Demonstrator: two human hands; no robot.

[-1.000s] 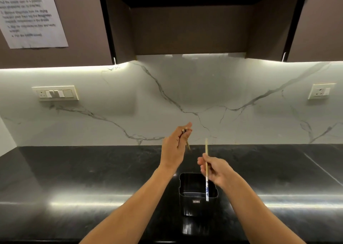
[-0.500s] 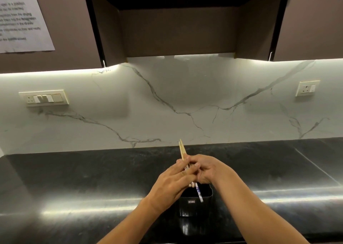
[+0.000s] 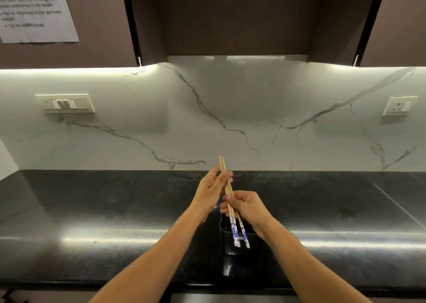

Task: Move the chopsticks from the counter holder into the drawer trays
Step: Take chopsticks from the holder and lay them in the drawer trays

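Note:
Several wooden chopsticks (image 3: 237, 232) with blue-and-white patterned ends are bunched together above the counter, tilted slightly left. My right hand (image 3: 247, 207) grips the bundle around its middle. My left hand (image 3: 213, 187) holds the plain upper ends between its fingers. The black rectangular holder (image 3: 227, 240) stands on the counter right under the patterned ends, mostly hidden behind my right hand and the chopsticks. No drawer trays are in sight.
The black stone counter (image 3: 103, 210) runs across the view against a white marble backsplash. A switch plate (image 3: 65, 103) is on the wall at left, a socket (image 3: 400, 105) at right. Dark cabinets hang above, with a paper notice (image 3: 36, 10) at upper left.
My hands held chopsticks separately, came together over the holder, and now grip one bundle that is raised and more upright, with my left hand moved up to the plain ends.

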